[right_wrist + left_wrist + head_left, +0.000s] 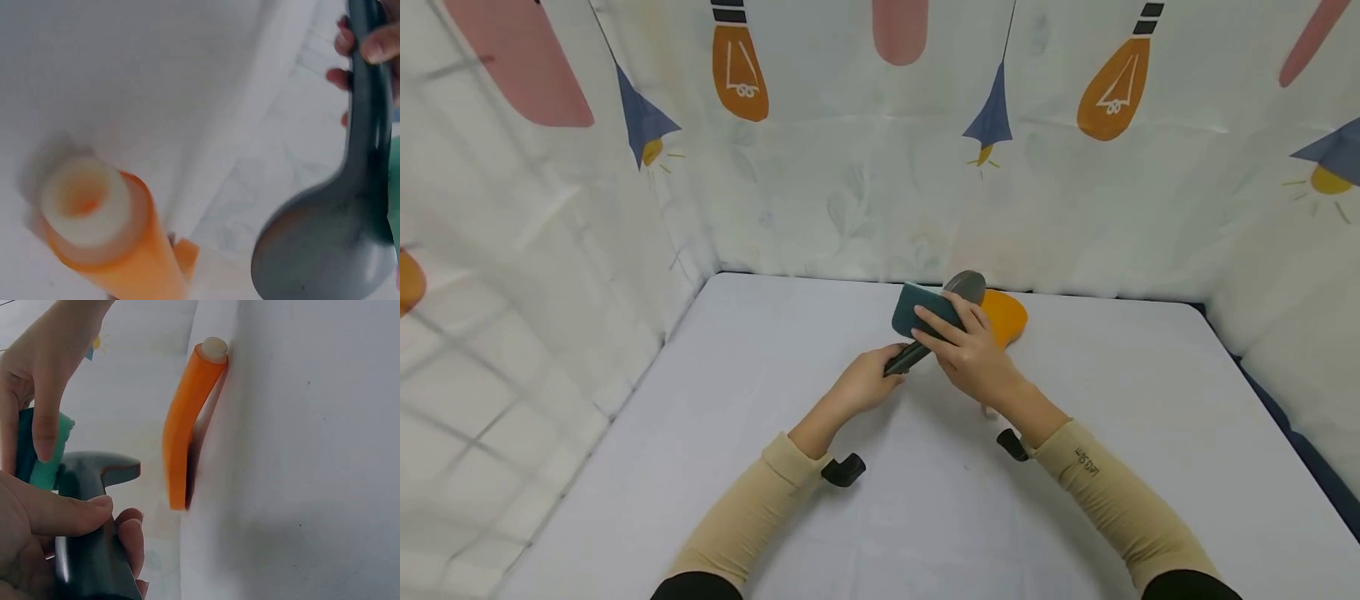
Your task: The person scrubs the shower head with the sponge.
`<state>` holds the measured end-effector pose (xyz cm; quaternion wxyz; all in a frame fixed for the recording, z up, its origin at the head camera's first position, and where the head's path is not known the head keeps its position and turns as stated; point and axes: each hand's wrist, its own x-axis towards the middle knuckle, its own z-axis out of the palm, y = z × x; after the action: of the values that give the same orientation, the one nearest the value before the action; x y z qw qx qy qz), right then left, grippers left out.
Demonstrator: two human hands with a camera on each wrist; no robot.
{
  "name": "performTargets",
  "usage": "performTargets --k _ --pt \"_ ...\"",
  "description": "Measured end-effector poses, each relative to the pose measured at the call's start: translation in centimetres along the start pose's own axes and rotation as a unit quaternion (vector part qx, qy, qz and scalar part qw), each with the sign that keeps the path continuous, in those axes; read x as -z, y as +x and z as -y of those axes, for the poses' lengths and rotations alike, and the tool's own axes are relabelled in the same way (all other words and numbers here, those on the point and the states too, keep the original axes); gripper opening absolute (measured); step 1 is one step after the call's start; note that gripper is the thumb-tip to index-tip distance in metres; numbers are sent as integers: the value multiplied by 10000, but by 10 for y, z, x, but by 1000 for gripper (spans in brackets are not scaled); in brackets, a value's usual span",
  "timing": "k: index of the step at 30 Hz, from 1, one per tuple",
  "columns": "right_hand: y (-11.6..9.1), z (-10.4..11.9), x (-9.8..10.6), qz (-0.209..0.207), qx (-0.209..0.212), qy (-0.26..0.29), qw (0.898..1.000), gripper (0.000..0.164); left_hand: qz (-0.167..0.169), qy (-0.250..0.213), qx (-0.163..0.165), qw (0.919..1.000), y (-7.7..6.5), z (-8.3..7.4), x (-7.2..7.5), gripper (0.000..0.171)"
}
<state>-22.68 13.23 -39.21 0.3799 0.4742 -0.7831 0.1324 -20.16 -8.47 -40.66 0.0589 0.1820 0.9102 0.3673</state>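
Observation:
A dark grey ladle (912, 357) is held up over the far part of the table, slanting with its bowl (967, 286) to the upper right. My left hand (867, 380) grips its handle, thumb along the top in the left wrist view. In my right hand (972, 354) is a dark teal sponge (910, 310) with a lighter green layer (57, 456), pinched between fingers and thumb against the ladle near the bowl. Behind the right hand is an orange bottle (1006, 317) with a cream-coloured mouth (84, 200).
The white table (760, 350) ends at a patterned cloth wall (850, 192) just beyond the ladle and bottle. Similar cloth hangs at the left and right sides. A black wrist mount (844, 471) sticks out by the left sleeve, another (1012, 445) by the right sleeve.

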Motion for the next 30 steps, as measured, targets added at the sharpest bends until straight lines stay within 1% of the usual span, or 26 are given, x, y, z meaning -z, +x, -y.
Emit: performTargets --k 5,7,9,11,14,16,18,20,22,23,26,27,28,29,30 --pt "7 -16 8 -440 -477 205 9977 41 43 -39 125 9999 0 -2 1 45" --pt "8 -17 7 -567 -561 175 9967 39 75 -34 126 9999 0 -1 1 45" --pt "6 -14 6 -519 -488 116 9974 39 99 -13 81 9999 -1 -1 2 44" --pt "2 -11 4 -429 -277 36 9987 42 113 3 25 9999 -1 -1 1 44" --pt "0 -10 4 -301 -93 84 9995 46 122 4 25 9999 0 -2 -1 43" --pt "0 -14 6 -381 -267 220 9987 46 114 -9 53 9999 -1 -2 -1 44" --pt "1 -20 10 -568 -656 423 9953 44 107 -27 94 9999 -1 -3 -1 45" --pt "2 -28 13 -747 -1174 671 9880 42 92 -20 106 9999 -1 -3 -2 46" --pt "1 -35 15 -874 -1795 1006 9747 40 89 26 133 9999 -2 -3 -2 46" --pt "0 -38 16 -916 -2124 1192 9655 40 106 49 145 9998 -2 -3 -2 45" --pt "-3 -43 17 -948 -3029 1817 9307 38 196 57 176 9996 -3 -2 -2 44" --pt "-4 -44 18 -935 -3211 1979 9214 38 224 48 178 9996 -4 -1 -2 44" --pt "-6 -44 18 -904 -3320 2073 9158 38 248 25 189 9995 -4 -1 -2 45" --pt "-6 -43 18 -861 -3340 2158 9135 38 266 -4 200 9994 -4 -1 -2 45" --pt "-6 -42 19 -797 -3287 2193 9152 37 272 -37 207 9994 -4 0 -2 45"
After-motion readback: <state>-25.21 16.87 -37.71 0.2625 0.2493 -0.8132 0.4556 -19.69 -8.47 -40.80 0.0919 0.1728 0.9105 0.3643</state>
